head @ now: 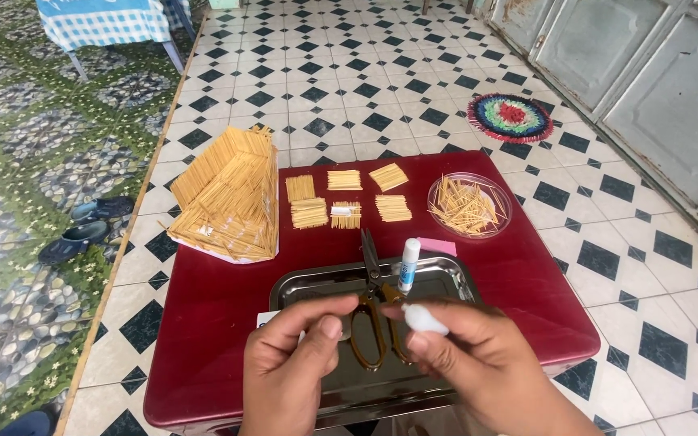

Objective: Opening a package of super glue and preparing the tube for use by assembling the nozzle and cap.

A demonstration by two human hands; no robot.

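Both hands meet low over the near edge of the steel tray (300, 278). Right hand (478, 363) pinches a small white cap (424, 318) between thumb and fingertips, closed on it. Left hand (288, 363) is curled, its thumb and forefinger reaching toward the right hand's fingers at a thin stick that is barely visible; whether it truly grips one, I cannot tell. Just beyond the fingertips, inside the tray, lie gold-handled scissors (375, 311), blades pointing away, and beside them a white glue tube (408, 265) with a blue band, leaning on the tray's far rim. Further out on the dark red table (212, 323), six little mats of joined sticks (347, 199) sit in two rows. To their right, a clear round dish of loose sticks (468, 203); to their left, a stick-built roofed model (232, 194).
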